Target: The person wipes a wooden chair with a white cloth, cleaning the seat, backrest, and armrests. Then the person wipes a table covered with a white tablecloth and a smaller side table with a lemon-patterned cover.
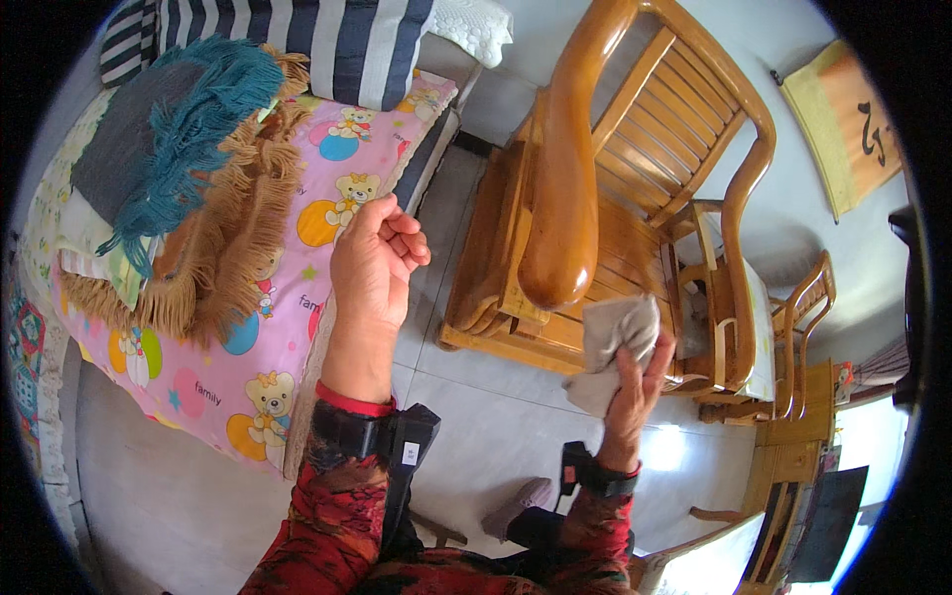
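My right hand [638,383] grips a folded light grey cloth [621,335] between thumb and fingers. The cloth is in front of the seat of a varnished wooden armchair [625,238], just below the rounded end of its thick armrest [561,245]. Whether the cloth touches the wood, I cannot tell. Held up empty in the middle of the view, my left hand [375,256] has loosely curled fingers. Behind it, as seen from above, are the edge of a pink bear-print cover [282,312] and the grey floor.
Fringed brown and teal textiles [201,156] lie piled on the pink cover, near a striped cushion [364,44]. Beyond the armchair stand a table [758,320] and a wooden chair [807,312]. A scroll [840,134] hangs on the wall. Grey tiles [461,416] cover the floor.
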Motion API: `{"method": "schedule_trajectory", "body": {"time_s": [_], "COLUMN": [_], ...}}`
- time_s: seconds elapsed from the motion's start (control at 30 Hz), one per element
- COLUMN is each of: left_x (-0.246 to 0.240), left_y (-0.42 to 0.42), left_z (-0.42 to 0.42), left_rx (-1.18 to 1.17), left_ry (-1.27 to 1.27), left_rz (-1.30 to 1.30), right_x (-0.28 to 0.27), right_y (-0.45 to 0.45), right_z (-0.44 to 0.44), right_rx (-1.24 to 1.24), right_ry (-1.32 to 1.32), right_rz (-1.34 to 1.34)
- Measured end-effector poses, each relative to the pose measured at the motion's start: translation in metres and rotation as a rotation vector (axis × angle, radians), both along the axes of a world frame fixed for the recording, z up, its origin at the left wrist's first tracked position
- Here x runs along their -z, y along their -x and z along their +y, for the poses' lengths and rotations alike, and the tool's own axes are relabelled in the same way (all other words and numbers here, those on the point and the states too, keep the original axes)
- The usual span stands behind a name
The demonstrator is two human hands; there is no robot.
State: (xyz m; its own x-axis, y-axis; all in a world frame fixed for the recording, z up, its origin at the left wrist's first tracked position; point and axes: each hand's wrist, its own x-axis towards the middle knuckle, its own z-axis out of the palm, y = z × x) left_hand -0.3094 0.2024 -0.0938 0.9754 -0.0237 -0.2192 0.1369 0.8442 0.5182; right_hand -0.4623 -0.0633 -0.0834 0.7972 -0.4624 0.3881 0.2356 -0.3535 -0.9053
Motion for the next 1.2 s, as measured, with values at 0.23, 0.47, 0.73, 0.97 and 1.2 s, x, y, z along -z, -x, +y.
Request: {"method": "schedule_trajectory", "body": {"time_s": [0.23,0.47,0.73,0.97,1.2], "left_x": [-0.004,-0.001,0.002,0.000,-0.003], "left_y": [0.001,-0.004,-0.003,-0.001,-0.001], "left_z": [0.008,0.007,0.007,0.005,0.004], "left_rx": [-0.015,-0.019,-0.024,-0.031,-0.016], "left_ry": [0.060,0.058,0.043,0.076,0.034], "left_rz": [0.010,0.000,0.026,0.032,0.081], "right_x": [-0.055,-0.038,0.018,0.070,0.026], "right_y": [-0.113,-0.165,-0.083,-0.058,-0.088], "right_z": [0.008,0.010,0.020,-0.002,0.037], "right_rx": [-0.045,-0.398,-0.267,-0.057,-0.039], "right_ry": [0.669,1.218,1.491,1.521,1.381], "right_rz": [-0.024,-0.033,-0.155,-0.254,-0.074]}}
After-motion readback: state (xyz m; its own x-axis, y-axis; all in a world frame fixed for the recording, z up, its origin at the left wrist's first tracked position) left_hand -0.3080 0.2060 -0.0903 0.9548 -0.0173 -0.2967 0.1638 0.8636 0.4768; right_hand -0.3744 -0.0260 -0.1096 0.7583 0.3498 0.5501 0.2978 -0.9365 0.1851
